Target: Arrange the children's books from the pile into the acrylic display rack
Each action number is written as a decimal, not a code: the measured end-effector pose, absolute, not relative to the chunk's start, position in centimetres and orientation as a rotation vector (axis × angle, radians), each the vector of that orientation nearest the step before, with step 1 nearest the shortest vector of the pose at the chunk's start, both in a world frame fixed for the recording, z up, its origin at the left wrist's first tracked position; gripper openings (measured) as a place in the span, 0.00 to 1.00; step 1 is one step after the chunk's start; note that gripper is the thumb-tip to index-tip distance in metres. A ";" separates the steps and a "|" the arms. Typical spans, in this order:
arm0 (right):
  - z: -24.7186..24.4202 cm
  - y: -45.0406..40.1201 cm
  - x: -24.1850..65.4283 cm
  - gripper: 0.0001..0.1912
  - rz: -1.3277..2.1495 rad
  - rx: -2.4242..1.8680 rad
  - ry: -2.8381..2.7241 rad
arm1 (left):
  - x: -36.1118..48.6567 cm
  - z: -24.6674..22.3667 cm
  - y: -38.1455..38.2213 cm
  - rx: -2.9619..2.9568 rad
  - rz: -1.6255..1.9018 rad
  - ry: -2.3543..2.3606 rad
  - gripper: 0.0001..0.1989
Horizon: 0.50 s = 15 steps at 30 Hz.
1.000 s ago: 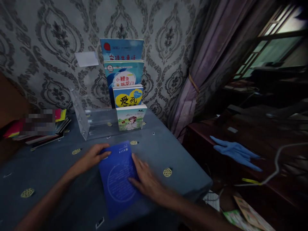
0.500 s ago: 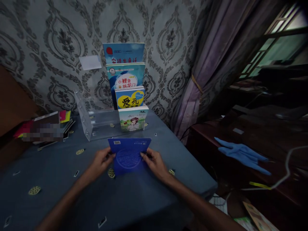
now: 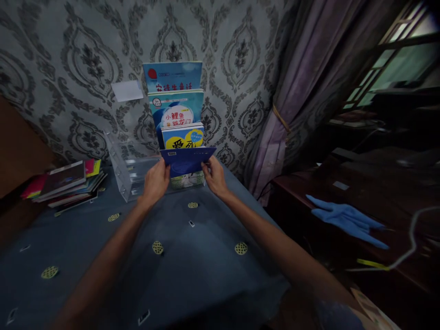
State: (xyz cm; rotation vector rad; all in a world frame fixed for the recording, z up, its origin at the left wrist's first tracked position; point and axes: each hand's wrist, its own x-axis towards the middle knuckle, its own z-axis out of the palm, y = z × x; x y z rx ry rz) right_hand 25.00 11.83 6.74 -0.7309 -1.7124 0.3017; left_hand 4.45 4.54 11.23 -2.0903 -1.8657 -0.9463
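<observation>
A dark blue book (image 3: 187, 161) is held by its two side edges, tilted, in front of the books in a clear acrylic rack (image 3: 120, 172). My left hand (image 3: 157, 181) grips its left edge and my right hand (image 3: 215, 178) its right edge. Partly covered behind it is a green-and-white book (image 3: 187, 180) in the lowest tier. Above rise a blue-and-yellow book (image 3: 182, 137), a teal book (image 3: 177, 110) and, at the back, a tall blue book (image 3: 173, 75). Whether the held book touches the rack, I cannot tell.
A pile of books and magazines (image 3: 68, 181) lies at the left on the blue tablecloth (image 3: 130, 275). Patterned wallpaper with a white card (image 3: 127, 90) is behind. On the dark furniture at right lie a blue glove (image 3: 343, 217) and a pale cable (image 3: 410, 238).
Both hands have carried the blue book forward and up from above the tablecloth to the rack. It now tilts more and covers much of the green-and-white book.
</observation>
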 end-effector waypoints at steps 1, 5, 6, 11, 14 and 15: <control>6.3 12.2 25.0 0.08 0.286 -0.744 -1.717 | 4.5 10.9 4.7 -2.092 -0.923 -1.889 0.11; 4.0 13.0 25.1 0.07 0.263 -0.832 -1.743 | 5.0 9.6 5.1 -2.080 -0.781 -2.010 0.12; 3.5 13.1 25.2 0.07 0.269 -0.856 -1.751 | 5.2 9.4 5.2 -2.065 -0.732 -2.051 0.12; 2.0 13.1 25.4 0.04 0.287 -0.995 -1.717 | 6.3 9.1 5.4 -1.965 -0.484 -2.237 0.14; 1.7 12.9 25.4 0.07 0.264 -1.031 -1.656 | 6.8 8.9 5.2 -1.909 -0.422 -2.291 0.16; 1.7 12.9 25.3 0.08 0.265 -1.031 -1.641 | 6.9 8.8 5.2 -1.904 -0.421 -2.293 0.16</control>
